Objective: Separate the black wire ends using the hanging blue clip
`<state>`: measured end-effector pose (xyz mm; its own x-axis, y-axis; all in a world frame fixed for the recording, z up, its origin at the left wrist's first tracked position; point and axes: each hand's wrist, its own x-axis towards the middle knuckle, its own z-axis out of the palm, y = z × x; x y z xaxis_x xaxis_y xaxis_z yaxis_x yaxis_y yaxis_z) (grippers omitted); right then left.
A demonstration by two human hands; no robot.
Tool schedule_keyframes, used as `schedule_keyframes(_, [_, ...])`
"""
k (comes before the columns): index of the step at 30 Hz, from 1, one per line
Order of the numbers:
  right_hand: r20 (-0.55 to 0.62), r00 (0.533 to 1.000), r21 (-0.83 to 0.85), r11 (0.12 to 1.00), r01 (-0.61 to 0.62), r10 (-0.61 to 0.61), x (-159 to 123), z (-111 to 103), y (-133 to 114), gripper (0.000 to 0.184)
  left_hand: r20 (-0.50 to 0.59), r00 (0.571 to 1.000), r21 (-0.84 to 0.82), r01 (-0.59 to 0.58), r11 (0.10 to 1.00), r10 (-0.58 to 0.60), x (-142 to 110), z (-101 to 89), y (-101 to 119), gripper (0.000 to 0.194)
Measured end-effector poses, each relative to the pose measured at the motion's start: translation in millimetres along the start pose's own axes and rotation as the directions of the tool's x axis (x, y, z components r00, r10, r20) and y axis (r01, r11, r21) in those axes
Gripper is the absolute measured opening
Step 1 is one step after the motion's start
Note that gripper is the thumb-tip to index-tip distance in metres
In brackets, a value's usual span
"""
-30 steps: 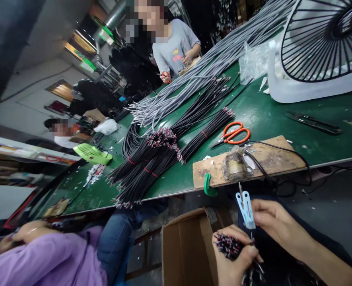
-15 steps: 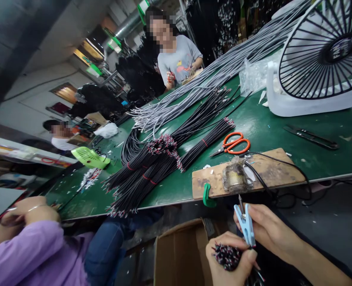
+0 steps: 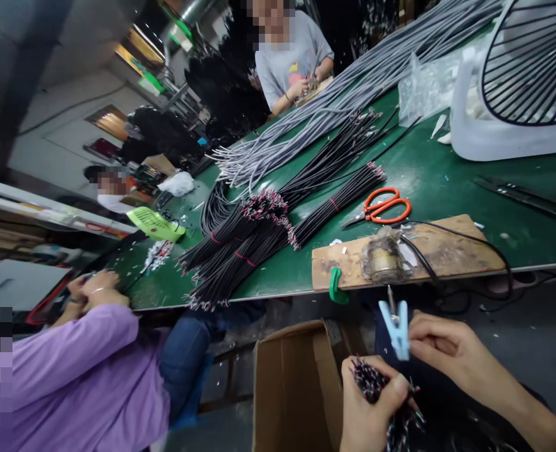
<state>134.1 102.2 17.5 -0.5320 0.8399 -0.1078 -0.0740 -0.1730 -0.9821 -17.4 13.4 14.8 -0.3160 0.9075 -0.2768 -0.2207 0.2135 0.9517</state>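
Observation:
My left hand (image 3: 369, 408) is wrapped round a bundle of thin black cables (image 3: 369, 380) with red, white and black wire ends; more loose ends hang below the thumb. A light-blue clothespin (image 3: 397, 333) hangs at the metal tip (image 3: 391, 298) that sticks out from a spool-like motor (image 3: 382, 260). Beside the clothespin is my right hand (image 3: 440, 345), its thumb and fingers pinched together close against the clip's lower end. Whatever is between those fingertips is hidden. The motor sits on a wooden board (image 3: 457, 245) fixed by a green clamp (image 3: 338, 287).
Orange-handled scissors (image 3: 386, 206), tied black cable bundles (image 3: 240, 251), long grey cables (image 3: 315, 125), thread snips (image 3: 525, 194) and a white fan (image 3: 475, 125) lie on the green table (image 3: 447, 182). An open carton (image 3: 289, 383) stands below. A co-worker in purple (image 3: 89, 370) sits left.
The view has shifted, moving the table up and slightly right. My right hand has moved away from the left hand's bundle. The left hand now sits clear below the clothespin, still gripping the cables.

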Motion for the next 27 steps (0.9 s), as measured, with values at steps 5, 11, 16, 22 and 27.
schedule_keyframes(5, [0.208,0.974,-0.273,0.951,0.145,-0.089,-1,10,-23,0.011,-0.147,0.987,0.105,0.081,0.991,-0.065,-7,2.1,-13,0.033])
schedule_keyframes(11, [0.135,0.989,-0.353,0.930,0.107,-0.063,-3,13,-9,0.020,-0.302,0.950,0.102,0.113,0.988,-0.078,-5,11.2,-16,0.030])
schedule_keyframes(16, [0.068,0.996,-0.237,0.969,0.064,-0.049,-7,11,6,0.020,-0.367,0.919,-0.055,0.136,0.989,-0.146,-11,6.4,-32,0.039])
schedule_keyframes(22, [0.065,0.982,-0.360,0.914,0.190,-0.179,-11,10,4,0.017,-0.405,0.903,-0.070,0.124,0.990,-0.142,-13,5.7,-37,0.040])
schedule_keyframes(27, [0.056,0.986,-0.373,0.913,0.168,-0.159,-12,8,8,0.016,-0.378,0.910,-0.132,0.129,0.983,-0.170,-11,3.5,-39,0.041])
